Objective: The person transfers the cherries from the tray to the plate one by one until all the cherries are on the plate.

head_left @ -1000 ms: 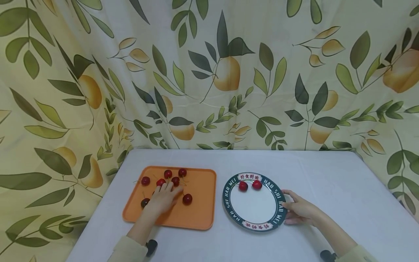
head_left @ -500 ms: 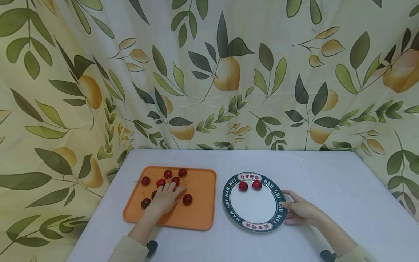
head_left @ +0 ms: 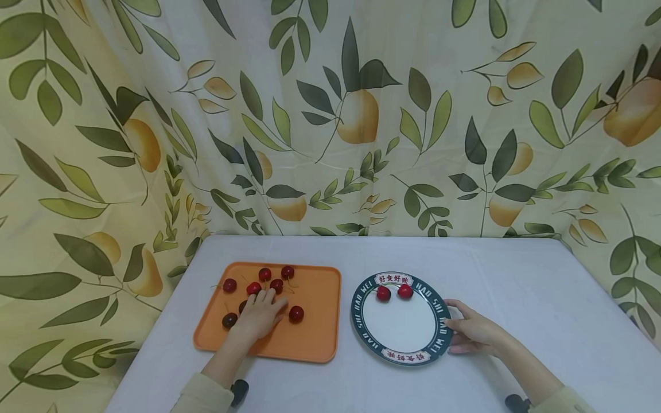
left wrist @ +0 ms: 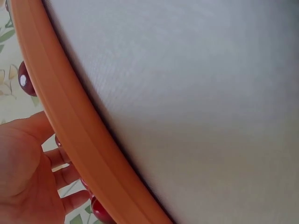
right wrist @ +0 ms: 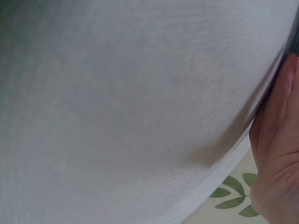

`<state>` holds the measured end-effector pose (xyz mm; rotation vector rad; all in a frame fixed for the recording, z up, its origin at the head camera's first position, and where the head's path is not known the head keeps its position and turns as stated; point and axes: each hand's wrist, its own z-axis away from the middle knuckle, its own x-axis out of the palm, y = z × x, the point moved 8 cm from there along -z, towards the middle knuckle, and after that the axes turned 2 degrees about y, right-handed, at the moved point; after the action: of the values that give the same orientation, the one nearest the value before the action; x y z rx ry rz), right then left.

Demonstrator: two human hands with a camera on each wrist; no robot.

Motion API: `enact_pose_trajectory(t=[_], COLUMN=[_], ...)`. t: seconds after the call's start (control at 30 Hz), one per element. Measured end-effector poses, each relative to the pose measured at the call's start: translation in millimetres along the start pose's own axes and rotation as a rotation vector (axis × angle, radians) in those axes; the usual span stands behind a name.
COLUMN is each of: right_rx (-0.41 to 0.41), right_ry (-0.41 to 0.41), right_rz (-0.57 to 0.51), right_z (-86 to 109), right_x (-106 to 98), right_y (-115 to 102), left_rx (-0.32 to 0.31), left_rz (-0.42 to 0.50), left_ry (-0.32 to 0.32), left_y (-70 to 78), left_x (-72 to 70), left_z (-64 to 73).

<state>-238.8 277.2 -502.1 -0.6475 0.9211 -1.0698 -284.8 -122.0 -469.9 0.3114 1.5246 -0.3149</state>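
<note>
My left hand (head_left: pixel 260 316) reaches over the orange tray (head_left: pixel 322 332), fingers relaxed and a little spread. Its fingertips lie right by a red cherry (head_left: pixel 276 285) and a brighter one (head_left: pixel 253 288). In the left wrist view, the left hand (left wrist: pixel 28 172) shows behind the tray's edge (left wrist: pixel 79 126), and a cherry (left wrist: pixel 58 141) peeks out between thumb and fingers. My right hand (head_left: pixel 474 328) holds the green-rimmed white plate (head_left: pixel 400 324) at its right edge, thumb on the rim. Two cherries (head_left: pixel 405 291) lie near the plate's far side.
More cherries lie about the tray: one dark (head_left: pixel 229 320) left of the wrist, one (head_left: pixel 296 314) to its right, others toward the back. A white cloth (head_left: pixel 516 275) covers the table. Behind it hangs a leaf-and-fruit patterned curtain (head_left: pixel 361 195).
The left hand has shifted slightly over the tray, and its thumb has drawn nearer to the fingers. The right hand and the plate have stayed where they were.
</note>
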Motion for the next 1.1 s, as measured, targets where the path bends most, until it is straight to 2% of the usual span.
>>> enact_pose_trajectory(t=[0.3,0.7,0.83,0.97,1.1], right_rx=[0.009,0.014,0.014,0.012,0.016], right_ry=[0.001,0.008,0.011,0.012,0.012], right_rz=[0.0,0.007,0.009,0.011,0.005], right_z=[0.1,0.5,1.0,0.6,-0.3], right_x=[0,-1,-1,-1,-1], right_y=[0,-2,-2,-2,-2], left_rx=[0.034,0.163,0.191,0.234,0.248], left_rz=[0.028,0.127,0.134,0.091,0.072], left_ry=[0.016,0.17,0.23,0.278,0.27], left_y=[0.1,9.4,19.3,35.5,54.2], left_x=[1.7,-8.5,-16.3,-24.6,-31.4], left_z=[0.2,-7.6,-11.4,-17.7,-26.4])
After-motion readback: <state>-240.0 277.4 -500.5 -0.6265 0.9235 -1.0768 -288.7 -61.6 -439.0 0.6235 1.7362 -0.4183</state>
